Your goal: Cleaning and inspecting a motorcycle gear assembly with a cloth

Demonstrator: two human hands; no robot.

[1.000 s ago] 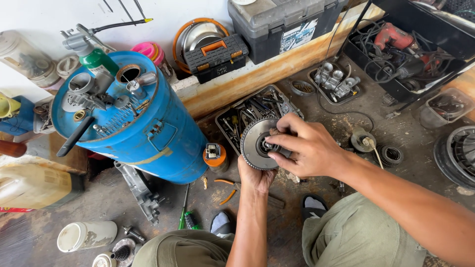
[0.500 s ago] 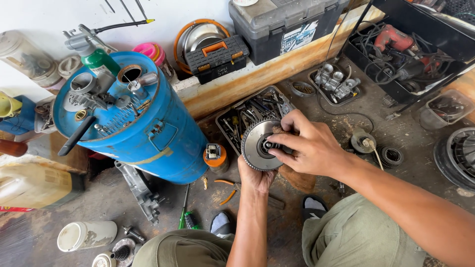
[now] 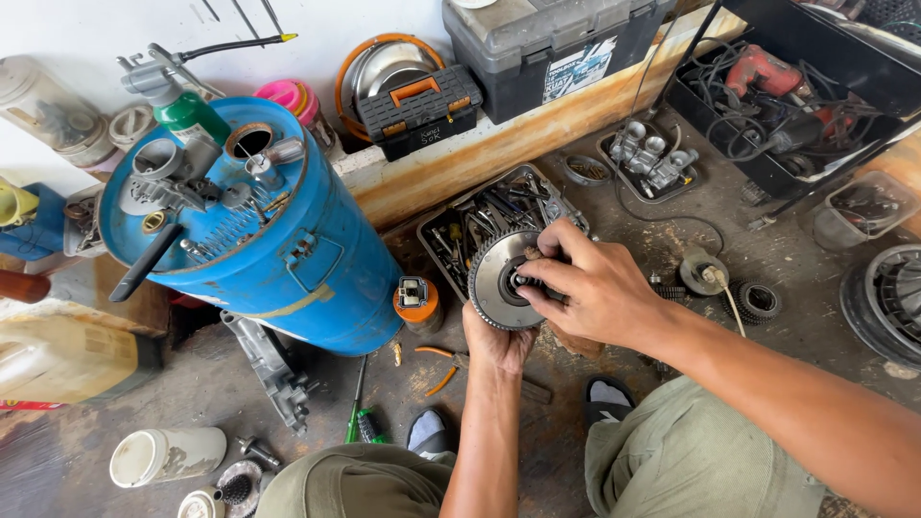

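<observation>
right hand (image 3: 593,288) pinches the hub of a toothed metal disc (image 3: 504,280), fingers curled over its face. left hand (image 3: 497,341) cups the disc from below. behind it, an open tool tray (image 3: 460,225); blue drum (image 3: 269,240) at left.

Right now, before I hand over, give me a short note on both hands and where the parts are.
Left hand: under the toothed metal disc, holding it up from below.
Right hand: over the disc's face, fingertips pinched at its dark centre hub; what they grip is too small to tell.
The disc is above the open tray of tools, beside the blue drum.
Orange-handled pliers and a green screwdriver lie on the floor near the knees.
Done or left: cannot tell; the hub is still being worked.
</observation>
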